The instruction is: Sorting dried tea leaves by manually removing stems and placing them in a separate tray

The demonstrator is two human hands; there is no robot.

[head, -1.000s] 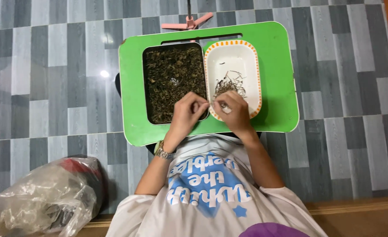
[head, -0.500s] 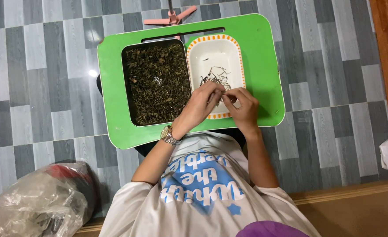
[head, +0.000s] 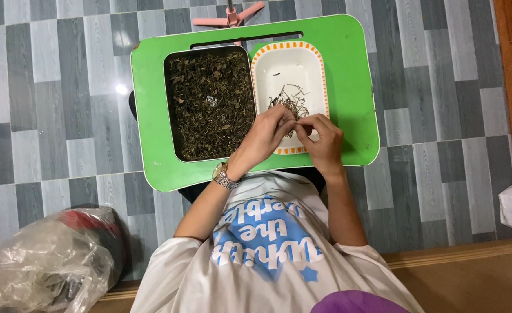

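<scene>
Both hands meet over the near end of the white dish (head: 289, 64): left hand (head: 266, 134) and right hand (head: 324, 141) pinch one dried sprig between fingertips, the stem pile (head: 289, 104) just beyond, the dark leaf tray (head: 211, 104) leftward.

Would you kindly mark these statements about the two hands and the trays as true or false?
1. Both hands, left hand and right hand, meet over the white dish. True.
2. The dark tray is empty. False: it is full of dried leaves.
3. A watch sits on the left wrist. True.
4. The white dish lies left of the dark tray. False: it lies to its right.
5. The green table stands on carpet. False: on grey floor planks.
</scene>
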